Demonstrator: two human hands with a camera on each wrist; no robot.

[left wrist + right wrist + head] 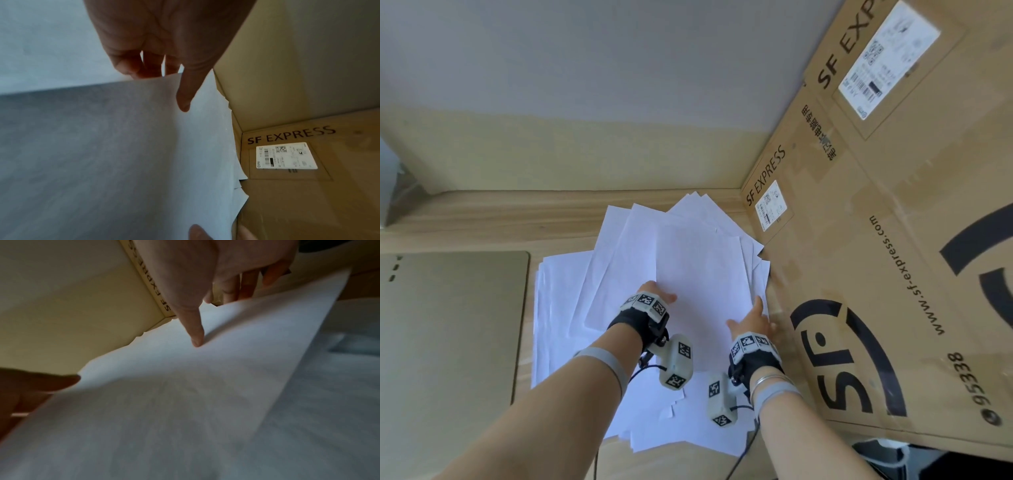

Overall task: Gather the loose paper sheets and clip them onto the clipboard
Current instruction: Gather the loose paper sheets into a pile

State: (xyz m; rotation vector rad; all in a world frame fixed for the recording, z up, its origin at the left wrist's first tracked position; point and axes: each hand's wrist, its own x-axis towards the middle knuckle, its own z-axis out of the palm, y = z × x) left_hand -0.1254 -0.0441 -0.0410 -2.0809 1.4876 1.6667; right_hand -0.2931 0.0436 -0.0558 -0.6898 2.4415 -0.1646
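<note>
Several loose white paper sheets (571,308) lie fanned over the wooden table (482,219). Both hands hold one top sheet (698,274) by its near side edges. My left hand (661,291) pinches its left edge, and the left wrist view shows the hand (162,84) with the thumb on top of the sheet (102,146) and the fingers behind it. My right hand (755,308) pinches the right edge the same way, seen in the right wrist view as the hand (218,318) on the sheet (185,402). A flat olive-tan board (448,325), possibly the clipboard, lies at the left; no clip shows.
Large SF EXPRESS cardboard boxes (876,240) stand close against the right side of the papers, right beside my right hand. A pale wall (585,68) rises behind the table. Cables from the wrist cameras hang over the near table edge.
</note>
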